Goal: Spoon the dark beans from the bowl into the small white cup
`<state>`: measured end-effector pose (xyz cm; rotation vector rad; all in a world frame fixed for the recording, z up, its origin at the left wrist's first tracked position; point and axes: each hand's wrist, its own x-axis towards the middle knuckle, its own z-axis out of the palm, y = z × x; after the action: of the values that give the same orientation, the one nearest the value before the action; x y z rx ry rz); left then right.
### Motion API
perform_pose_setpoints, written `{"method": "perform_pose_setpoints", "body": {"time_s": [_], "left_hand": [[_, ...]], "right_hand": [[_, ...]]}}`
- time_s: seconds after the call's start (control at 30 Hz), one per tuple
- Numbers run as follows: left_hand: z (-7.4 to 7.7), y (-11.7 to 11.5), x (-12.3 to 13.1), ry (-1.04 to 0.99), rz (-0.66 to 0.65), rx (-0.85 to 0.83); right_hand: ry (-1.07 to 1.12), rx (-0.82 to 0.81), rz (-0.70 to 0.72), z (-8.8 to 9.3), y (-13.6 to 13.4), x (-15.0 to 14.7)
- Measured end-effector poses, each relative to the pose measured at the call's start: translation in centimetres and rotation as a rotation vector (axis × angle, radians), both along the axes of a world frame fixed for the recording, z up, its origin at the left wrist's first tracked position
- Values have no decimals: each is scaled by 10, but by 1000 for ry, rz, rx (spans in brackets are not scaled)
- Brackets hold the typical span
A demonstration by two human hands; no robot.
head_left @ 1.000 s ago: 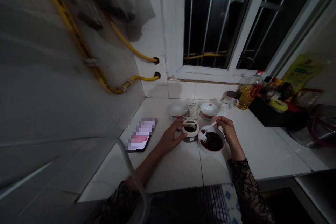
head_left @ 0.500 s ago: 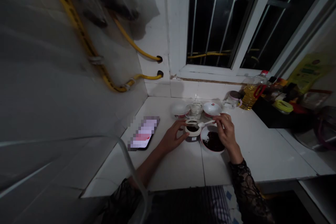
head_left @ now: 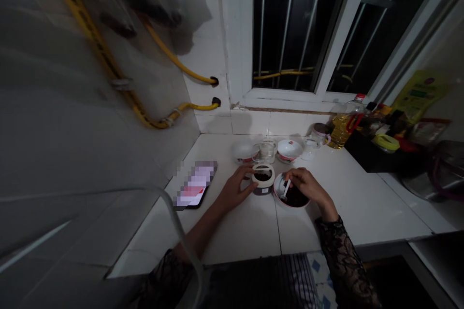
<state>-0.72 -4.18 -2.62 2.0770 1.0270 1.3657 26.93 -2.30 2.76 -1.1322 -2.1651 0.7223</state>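
Observation:
My left hand [head_left: 237, 187] grips the side of a small jar [head_left: 263, 189] with a cream rim, its thumb and fingers on the rim. Dark contents show through the jar's open top. Between the fingertips of my right hand [head_left: 306, 184] is a small white spoon [head_left: 286, 187], tilted with its bowl end down in a white bowl [head_left: 278, 196] with a red rim. Dark, grainy stuff [head_left: 297, 198] fills much of that bowl, which stands just right of the jar.
Behind the jar are a glass container [head_left: 267, 152], a white bowl [head_left: 289, 149] and another bowl [head_left: 243, 152]. A phone [head_left: 197, 186] lies to the left. An oil bottle [head_left: 340, 128] and a black box [head_left: 373, 152] of seasonings stand at the right, below the window.
My right hand has lowered the spoon from the jar's rim into the bowl of dark stuff. My left hand stays on the jar. The view has shifted slightly.

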Motion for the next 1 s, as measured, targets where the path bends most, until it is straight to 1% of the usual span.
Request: {"method": "perform_pose_setpoints", "body": {"time_s": [0.07, 0.13, 0.27, 0.37, 0.53, 0.8, 1.0], "left_hand": [[0, 0, 0, 0, -1, -2], [0, 0, 0, -1, 1, -1], [0, 0, 1, -7, 0, 3], [0, 0, 1, -10, -1, 2], [-1, 0, 0, 6, 4, 1], [1, -1, 0, -3, -6, 0], [0, 0, 1, -1, 4, -3]], "right_hand": [[68, -94, -27, 2, -1, 1], [136, -167, -83, 3, -2, 2], [255, -246, -199, 5, -2, 5], [330, -290, -216, 7, 0, 7], [428, -324, -249, 6, 3, 8], [480, -342, -279, 3, 6, 9], [525, -341, -318, 1, 10, 10]]}}
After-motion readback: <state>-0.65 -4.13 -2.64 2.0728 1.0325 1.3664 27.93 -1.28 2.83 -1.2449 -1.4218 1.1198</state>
